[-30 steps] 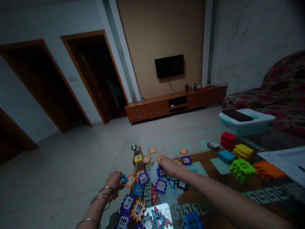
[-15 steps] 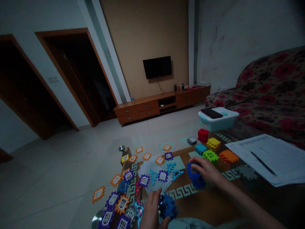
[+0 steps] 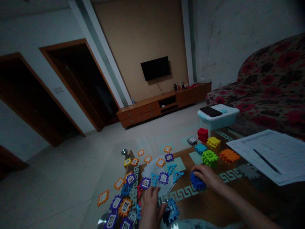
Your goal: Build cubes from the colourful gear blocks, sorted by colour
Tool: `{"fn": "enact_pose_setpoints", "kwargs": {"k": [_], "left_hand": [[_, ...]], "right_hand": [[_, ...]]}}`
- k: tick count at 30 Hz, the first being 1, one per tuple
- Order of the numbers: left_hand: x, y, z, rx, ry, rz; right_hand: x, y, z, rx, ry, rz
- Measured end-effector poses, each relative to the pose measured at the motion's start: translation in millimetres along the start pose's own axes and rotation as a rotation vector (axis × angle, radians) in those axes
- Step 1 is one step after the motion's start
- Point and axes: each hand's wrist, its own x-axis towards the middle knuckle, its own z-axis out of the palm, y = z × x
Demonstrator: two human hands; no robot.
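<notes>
My right hand (image 3: 207,176) grips a dark blue block of interlocking gear-edged tiles (image 3: 197,182) on the brown patterned table top (image 3: 183,194). My left hand (image 3: 150,210) lies at the near edge, its thumb against a blue block with a window tile (image 3: 172,210). Whether those fingers grip it, I cannot tell. Beside that hand, several orange, purple and blue window tiles (image 3: 125,207) lie scattered with light blue triangular pieces (image 3: 154,179), partly on white paper (image 3: 152,168).
Red, yellow, teal, green and orange tile cubes (image 3: 210,158) stand beyond my right hand. Printed papers with a pen (image 3: 267,161) lie at the right. A plastic tub (image 3: 218,117) and a floral sofa (image 3: 269,86) are behind them.
Across the frames, my right hand moved right and took the dark blue block, then shifted it slightly toward me. My left hand came nearer and now sits by the blue block.
</notes>
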Motion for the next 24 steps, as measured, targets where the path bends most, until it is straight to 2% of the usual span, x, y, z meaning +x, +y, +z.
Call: {"fn": "enact_pose_setpoints", "kwargs": {"k": [2,6,9,12,15,19,22,24], "left_hand": [[7,-24,-11.2,0.099,0.084,-0.114],[23,-75,-36.6,0.239,0.115,-0.363],[33,-100,-44.5,0.257,0.094,-0.424],[41,-112,-44.1,0.265,0.073,-0.427],[44,-115,-47.8,0.265,0.043,-0.414],[34,-107,-67.3,0.282,0.01,-0.421],[17,-79,-78.1,0.274,0.035,-0.344],[5,-49,-75.1,0.212,0.014,-0.201]], "right_hand": [[2,5,6,-0.051,-0.003,0.008],[2,10,15,-0.144,0.029,-0.021],[0,5,15,-0.184,0.05,-0.044],[-1,-2,15,-0.184,0.09,-0.05],[-1,-7,15,-0.146,0.111,-0.071],[-3,-16,14,-0.095,0.117,-0.126],[-8,-25,13,-0.052,0.12,-0.154],[-13,-32,13,-0.022,0.105,-0.164]]}}
